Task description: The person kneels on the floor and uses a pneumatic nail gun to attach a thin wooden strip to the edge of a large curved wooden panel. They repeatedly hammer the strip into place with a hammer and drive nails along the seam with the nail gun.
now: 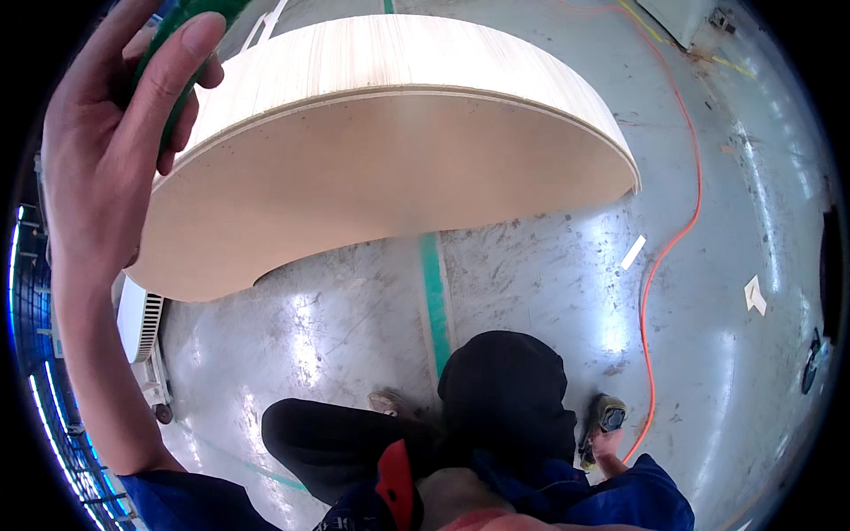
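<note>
My left hand [111,168] is raised at the upper left, its fingers and thumb closed round a smooth green curved thing [168,44]. The far end of that thing is cut off by the picture's edge, so its kind cannot be told. Just beyond this hand stands a large curved wooden panel piece [390,168], with a flat tan face and a pale wood-grain rim [416,53]. Low on the right, near my knee, my right hand [606,445] grips a yellow-and-black power tool [609,412]. My sleeve and the tool's body hide part of that grip.
An orange hose [649,336] snakes along the grey floor past the power tool. White scraps [633,252] and a pale offcut [754,296] lie to the right. A green stripe [434,301] runs under the wooden piece. At the left sits a white slatted unit [140,320].
</note>
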{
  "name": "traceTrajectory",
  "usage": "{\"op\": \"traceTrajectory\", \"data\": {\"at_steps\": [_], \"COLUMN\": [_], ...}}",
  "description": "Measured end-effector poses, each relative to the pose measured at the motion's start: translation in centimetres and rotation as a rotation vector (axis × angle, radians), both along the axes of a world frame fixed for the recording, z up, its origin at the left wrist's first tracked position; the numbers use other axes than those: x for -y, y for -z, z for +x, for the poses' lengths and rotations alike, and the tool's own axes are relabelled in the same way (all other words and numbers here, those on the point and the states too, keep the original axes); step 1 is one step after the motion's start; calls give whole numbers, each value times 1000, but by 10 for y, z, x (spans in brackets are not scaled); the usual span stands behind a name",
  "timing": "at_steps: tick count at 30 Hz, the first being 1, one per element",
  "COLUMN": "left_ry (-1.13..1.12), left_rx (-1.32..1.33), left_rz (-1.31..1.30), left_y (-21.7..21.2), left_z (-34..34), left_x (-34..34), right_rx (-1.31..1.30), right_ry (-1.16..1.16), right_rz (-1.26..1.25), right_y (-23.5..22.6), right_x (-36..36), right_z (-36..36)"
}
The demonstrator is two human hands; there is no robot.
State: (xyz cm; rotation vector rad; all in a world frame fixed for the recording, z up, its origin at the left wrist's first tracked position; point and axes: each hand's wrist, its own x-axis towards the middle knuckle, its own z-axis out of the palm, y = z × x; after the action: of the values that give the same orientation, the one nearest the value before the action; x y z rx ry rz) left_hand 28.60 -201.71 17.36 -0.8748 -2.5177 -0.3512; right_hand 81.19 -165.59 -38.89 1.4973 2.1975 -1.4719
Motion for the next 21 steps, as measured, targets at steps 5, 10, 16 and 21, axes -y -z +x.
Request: {"op": "traceTrajectory", "data": {"at_steps": [5, 10, 16, 21], "left_ry": [94, -28, 292, 337], "left_rx": [16, 50, -58, 156], "left_rz": [-461, -138, -416, -71], "left_y": [3, -19, 1, 9], "left_z": [-7, -12, -32, -30], "left_x": [-16, -25, -31, -63], "right_rx": [71, 28, 253, -79], "right_ry": [45, -80, -87, -278], "right_rz": [-35, 44, 187, 271], "right_y": [3, 13, 44, 43], "right_x": [-3, -3, -5, -9], "right_z": [1, 10, 30, 25]}}
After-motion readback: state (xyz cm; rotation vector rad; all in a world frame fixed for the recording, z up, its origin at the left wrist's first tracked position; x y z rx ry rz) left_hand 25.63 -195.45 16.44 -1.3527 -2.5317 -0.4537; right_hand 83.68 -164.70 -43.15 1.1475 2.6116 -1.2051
